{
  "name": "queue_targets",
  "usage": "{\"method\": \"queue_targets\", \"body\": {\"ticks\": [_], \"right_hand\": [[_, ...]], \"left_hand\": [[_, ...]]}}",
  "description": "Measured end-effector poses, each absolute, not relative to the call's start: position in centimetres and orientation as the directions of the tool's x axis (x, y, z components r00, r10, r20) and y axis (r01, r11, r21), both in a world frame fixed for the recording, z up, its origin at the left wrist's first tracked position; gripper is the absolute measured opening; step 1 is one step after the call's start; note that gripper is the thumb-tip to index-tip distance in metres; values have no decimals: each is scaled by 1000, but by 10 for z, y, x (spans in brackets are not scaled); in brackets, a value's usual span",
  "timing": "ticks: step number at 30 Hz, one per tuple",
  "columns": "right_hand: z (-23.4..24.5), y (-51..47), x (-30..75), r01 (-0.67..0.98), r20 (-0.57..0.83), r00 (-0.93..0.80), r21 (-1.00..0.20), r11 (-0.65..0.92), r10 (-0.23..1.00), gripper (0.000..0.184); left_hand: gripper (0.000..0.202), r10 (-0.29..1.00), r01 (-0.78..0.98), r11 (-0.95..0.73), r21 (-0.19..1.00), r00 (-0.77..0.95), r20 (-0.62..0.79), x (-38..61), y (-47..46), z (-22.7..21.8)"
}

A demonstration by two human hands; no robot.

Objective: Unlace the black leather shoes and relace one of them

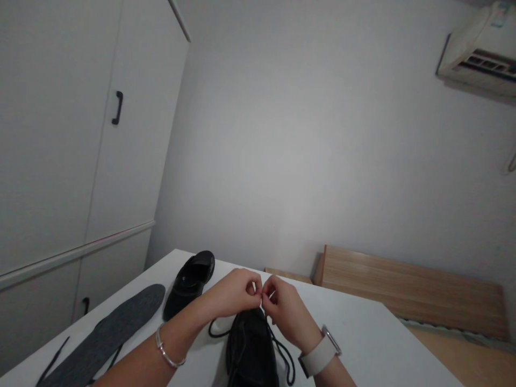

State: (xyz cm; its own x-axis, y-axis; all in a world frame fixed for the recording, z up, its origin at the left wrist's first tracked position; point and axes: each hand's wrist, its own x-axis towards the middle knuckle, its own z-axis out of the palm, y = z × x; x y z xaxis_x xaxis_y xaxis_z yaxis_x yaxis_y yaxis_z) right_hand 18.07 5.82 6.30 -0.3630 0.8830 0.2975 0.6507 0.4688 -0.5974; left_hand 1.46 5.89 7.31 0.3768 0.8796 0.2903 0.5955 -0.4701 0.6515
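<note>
A black shoe [250,349] lies on the white table [374,338] right below my hands. My left hand [231,294] and my right hand [284,309] meet above it, fingers pinched together on the black shoelace [284,355], which loops out to the right of the shoe and to its left. A silver bracelet sits on my left wrist and a white watch on my right wrist. The second black shoe [190,282] lies farther back on the left, its opening facing up.
Two dark grey insoles [116,333] and a loose black lace [54,357] lie at the table's left. White wardrobe doors [80,134] stand on the left. A wooden headboard [411,290] runs along the wall behind. An air conditioner [479,51] hangs at upper right.
</note>
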Motion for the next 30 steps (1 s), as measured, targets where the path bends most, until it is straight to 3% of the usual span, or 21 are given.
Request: {"method": "queue_targets", "body": {"ticks": [1,4,10,22,26,30], "right_hand": [[64,61,182,574,307,-360,-671,468,881,4],[69,65,183,327,324,-391,-826,459,862,19],[71,65,182,64,369,-371,-905,420,852,40],[69,59,173,97,466,-236,-862,498,853,26],[73,57,174,120,474,-237,-852,510,848,21],[78,56,178,156,471,-241,-844,513,848,15]], "left_hand": [[13,879,551,-469,690,369,303,14,59,75],[16,880,423,-461,780,331,340,13,60,80],[31,890,258,-428,866,288,354,12,59,85],[28,890,156,-425,891,249,381,12,56,82],[28,888,251,-434,865,281,364,8,69,73],[25,908,469,-409,783,297,296,3,88,48]]}}
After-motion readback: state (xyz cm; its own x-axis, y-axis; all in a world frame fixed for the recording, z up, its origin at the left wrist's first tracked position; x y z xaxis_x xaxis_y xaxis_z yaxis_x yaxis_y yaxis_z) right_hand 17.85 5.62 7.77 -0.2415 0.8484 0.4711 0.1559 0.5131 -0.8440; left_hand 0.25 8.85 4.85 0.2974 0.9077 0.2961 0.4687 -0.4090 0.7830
